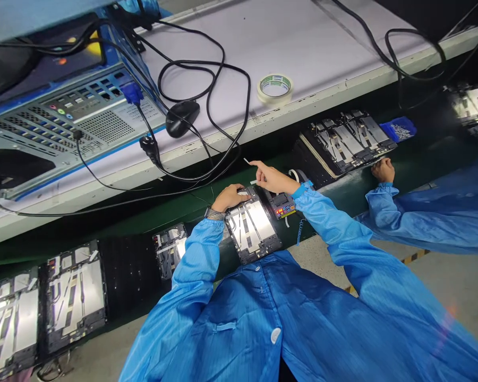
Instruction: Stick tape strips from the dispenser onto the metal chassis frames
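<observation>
An opened tablet (252, 225) with silver battery plates, dark flat cables and a dark board along its near edge lies tilted in front of my body. My left hand (229, 198) grips its upper left corner, thumb lying over the inner face. Just above its top edge is my right hand (274, 178), index finger extended and the other fingers curled. A small white strip (246, 160) sticks out at the index fingertip, and a second white piece (254, 182) shows by the curled fingers. Right of the tablet sits a small box with lit coloured buttons (283, 211), partly behind my right forearm.
More opened tablets (76, 294) lie to the left, and a stack of them (348, 140) stands right, beside a blue tray of small parts (399, 130). A co-worker's hand (383, 171) touches that stack. The shelf holds a tape roll (275, 88), mouse (182, 118), cables and computer case (99, 116).
</observation>
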Available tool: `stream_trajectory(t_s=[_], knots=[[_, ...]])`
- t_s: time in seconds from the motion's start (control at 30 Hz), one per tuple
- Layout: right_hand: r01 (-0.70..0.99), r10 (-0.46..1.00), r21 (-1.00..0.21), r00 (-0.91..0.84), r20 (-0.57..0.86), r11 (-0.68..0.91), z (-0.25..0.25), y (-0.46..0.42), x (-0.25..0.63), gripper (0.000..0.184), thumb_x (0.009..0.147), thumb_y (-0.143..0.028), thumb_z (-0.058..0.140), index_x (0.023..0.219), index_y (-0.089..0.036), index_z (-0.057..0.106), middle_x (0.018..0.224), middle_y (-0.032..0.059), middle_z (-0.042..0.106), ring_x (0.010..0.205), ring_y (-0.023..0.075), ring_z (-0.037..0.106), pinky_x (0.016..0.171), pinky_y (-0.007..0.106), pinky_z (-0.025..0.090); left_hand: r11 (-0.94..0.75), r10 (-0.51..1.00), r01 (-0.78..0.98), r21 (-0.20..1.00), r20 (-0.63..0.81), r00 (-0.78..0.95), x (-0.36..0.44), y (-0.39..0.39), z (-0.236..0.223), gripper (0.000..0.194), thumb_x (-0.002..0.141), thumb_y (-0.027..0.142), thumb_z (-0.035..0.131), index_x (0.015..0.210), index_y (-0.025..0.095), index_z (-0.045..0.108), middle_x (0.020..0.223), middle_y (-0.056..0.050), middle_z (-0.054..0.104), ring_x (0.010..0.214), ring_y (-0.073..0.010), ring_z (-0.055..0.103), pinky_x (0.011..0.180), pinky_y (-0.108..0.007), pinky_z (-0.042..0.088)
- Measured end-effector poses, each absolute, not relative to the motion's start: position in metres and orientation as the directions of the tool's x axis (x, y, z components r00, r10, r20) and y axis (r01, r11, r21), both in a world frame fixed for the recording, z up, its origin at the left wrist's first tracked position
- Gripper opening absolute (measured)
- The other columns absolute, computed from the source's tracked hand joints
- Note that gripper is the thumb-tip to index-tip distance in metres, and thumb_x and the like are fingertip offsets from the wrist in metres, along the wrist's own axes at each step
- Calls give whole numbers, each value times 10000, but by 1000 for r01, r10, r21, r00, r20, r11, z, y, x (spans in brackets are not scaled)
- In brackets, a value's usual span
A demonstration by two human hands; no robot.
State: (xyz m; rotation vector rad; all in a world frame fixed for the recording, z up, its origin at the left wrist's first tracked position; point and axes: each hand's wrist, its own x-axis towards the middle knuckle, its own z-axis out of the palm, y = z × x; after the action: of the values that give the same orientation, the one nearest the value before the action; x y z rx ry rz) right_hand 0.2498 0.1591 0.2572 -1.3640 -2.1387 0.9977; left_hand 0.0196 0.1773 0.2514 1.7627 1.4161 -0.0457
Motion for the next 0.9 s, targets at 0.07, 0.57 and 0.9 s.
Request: stream_trajectory(t_s=[0.07, 0.57, 0.9], knots=[[568, 840, -790, -526, -133, 230, 257, 162, 251, 757, 875, -76, 615, 1558, -190, 312, 920, -6, 669, 750, 152, 630, 724, 262, 508, 23, 789, 809, 588, -507, 346, 21, 176, 255, 538, 736, 479, 856, 1200, 228, 748, 982, -47, 783, 917, -243, 729, 800, -296, 539], [726, 722, -625, -592, -357, 287, 262, 180, 221, 820, 850, -119, 674, 1579, -203, 309, 852, -4, 719, 728, 187, 661, 666, 250, 461, -9, 769, 812, 583, -515, 379, 18, 180, 249, 599, 751, 554, 816, 1248, 233, 726, 1091, -58, 772, 960, -242, 722, 836, -309, 533], [689, 673, -652, -647, -358, 315, 261, 184, 219, 875, 815, -86, 683, 1595, -178, 298, 839, -12, 727, 710, 182, 660, 611, 249, 446, -13, 773, 809, 588, -507, 381, 18, 182, 242, 584, 736, 524, 834, 1231, 231, 732, 1164, -63, 763, 1035, -262, 710, 880, -327, 530]])
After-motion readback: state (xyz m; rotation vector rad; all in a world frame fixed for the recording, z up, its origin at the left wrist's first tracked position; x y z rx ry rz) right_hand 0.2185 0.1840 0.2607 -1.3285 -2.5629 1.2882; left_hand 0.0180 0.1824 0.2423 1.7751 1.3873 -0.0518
